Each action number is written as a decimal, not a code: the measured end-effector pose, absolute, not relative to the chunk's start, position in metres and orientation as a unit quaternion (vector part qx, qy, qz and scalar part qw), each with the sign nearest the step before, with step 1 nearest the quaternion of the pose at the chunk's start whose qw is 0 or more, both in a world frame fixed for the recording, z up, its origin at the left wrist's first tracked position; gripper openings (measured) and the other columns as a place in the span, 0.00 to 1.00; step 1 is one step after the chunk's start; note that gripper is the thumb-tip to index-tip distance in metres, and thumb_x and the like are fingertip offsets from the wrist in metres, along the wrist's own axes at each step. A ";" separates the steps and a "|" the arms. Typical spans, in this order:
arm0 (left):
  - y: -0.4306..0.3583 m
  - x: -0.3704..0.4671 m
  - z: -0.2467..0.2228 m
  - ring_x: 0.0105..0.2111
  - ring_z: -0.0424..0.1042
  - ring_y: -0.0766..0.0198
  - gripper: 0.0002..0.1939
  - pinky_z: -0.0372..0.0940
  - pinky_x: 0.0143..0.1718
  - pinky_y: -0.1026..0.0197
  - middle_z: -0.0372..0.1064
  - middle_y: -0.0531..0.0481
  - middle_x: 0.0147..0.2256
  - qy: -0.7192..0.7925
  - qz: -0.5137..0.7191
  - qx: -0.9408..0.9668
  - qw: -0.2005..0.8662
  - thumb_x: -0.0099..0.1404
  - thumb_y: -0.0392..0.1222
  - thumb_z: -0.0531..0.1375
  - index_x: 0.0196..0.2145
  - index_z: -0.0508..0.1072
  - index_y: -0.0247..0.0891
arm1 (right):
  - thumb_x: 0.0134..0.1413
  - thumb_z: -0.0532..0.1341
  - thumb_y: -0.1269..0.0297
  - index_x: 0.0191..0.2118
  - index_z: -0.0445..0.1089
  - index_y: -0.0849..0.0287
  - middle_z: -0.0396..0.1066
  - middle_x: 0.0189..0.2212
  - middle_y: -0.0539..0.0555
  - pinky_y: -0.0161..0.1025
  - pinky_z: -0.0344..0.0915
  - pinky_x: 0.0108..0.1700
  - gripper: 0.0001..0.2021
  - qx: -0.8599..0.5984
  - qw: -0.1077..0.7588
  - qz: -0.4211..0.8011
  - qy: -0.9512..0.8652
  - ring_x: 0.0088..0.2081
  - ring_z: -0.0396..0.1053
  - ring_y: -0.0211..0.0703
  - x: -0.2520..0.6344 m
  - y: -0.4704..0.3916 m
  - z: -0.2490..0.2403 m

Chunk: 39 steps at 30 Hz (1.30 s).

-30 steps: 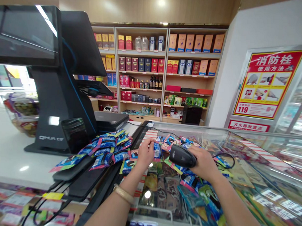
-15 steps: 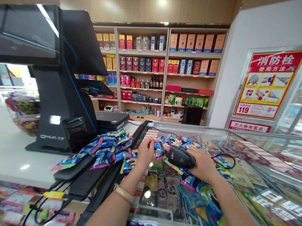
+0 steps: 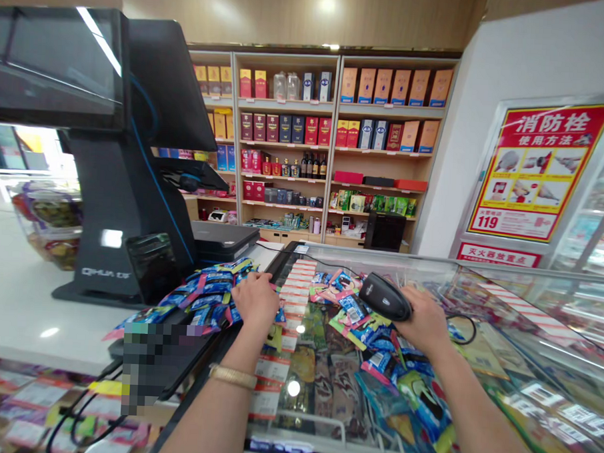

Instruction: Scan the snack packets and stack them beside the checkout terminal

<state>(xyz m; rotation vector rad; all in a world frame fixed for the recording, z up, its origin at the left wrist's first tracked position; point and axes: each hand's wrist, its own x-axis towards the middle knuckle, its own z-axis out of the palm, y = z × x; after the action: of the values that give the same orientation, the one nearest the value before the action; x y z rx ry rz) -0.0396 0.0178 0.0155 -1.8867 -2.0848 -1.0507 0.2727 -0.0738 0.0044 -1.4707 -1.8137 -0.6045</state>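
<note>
My right hand is wrapped round a black handheld barcode scanner, held above the glass counter top with its head to the left. Beneath it lie loose small blue, pink and green snack packets, some with barcodes showing. My left hand, with a gold-coloured band at the wrist, is over the right edge of a pile of similar snack packets beside the monitor stand. Its back faces me and its fingertips are hidden, so whether it grips a packet cannot be made out.
A black point-of-sale terminal stands on the white counter at left, near a clear tub. Dark flat devices with cables lie below the pile. Under the glass freezer lid are packaged goods. Shelves of boxes line the back.
My left hand has moved left from beside the scanner, where it held a snack packet, to the pile. The scanner in my right hand has shifted slightly right and up.
</note>
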 end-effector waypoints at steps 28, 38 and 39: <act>0.003 0.052 -0.037 0.58 0.63 0.55 0.25 0.51 0.63 0.50 0.68 0.49 0.55 -0.301 -0.412 -0.690 -0.513 0.54 0.32 0.58 0.51 0.74 0.39 | 0.45 0.58 0.65 0.31 0.68 0.57 0.68 0.28 0.52 0.35 0.58 0.33 0.05 -0.586 0.372 -0.217 -0.686 0.32 0.68 0.44 0.270 -0.071 0.001; 0.012 0.033 -0.022 0.48 0.70 0.57 0.17 0.65 0.48 0.56 0.70 0.46 0.52 -0.335 -0.589 -0.532 -0.509 0.57 0.44 0.58 0.44 0.78 0.40 | 0.44 0.57 0.66 0.32 0.70 0.57 0.70 0.28 0.53 0.35 0.59 0.33 0.07 -0.565 0.374 -0.214 -0.704 0.33 0.68 0.44 0.268 -0.072 0.003; 0.012 0.030 -0.019 0.48 0.70 0.58 0.19 0.66 0.47 0.57 0.69 0.45 0.52 -0.337 -0.596 -0.508 -0.522 0.57 0.44 0.58 0.45 0.77 0.40 | 0.44 0.57 0.67 0.33 0.70 0.57 0.70 0.29 0.53 0.36 0.59 0.34 0.08 -0.558 0.371 -0.206 -0.713 0.33 0.68 0.44 0.267 -0.073 0.004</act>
<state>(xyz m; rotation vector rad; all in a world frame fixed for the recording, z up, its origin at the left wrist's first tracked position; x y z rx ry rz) 0.0302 0.0121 -0.0190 -2.5256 -1.6766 -2.9650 0.2668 -0.0726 0.0040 -1.4315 -1.8285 -0.5276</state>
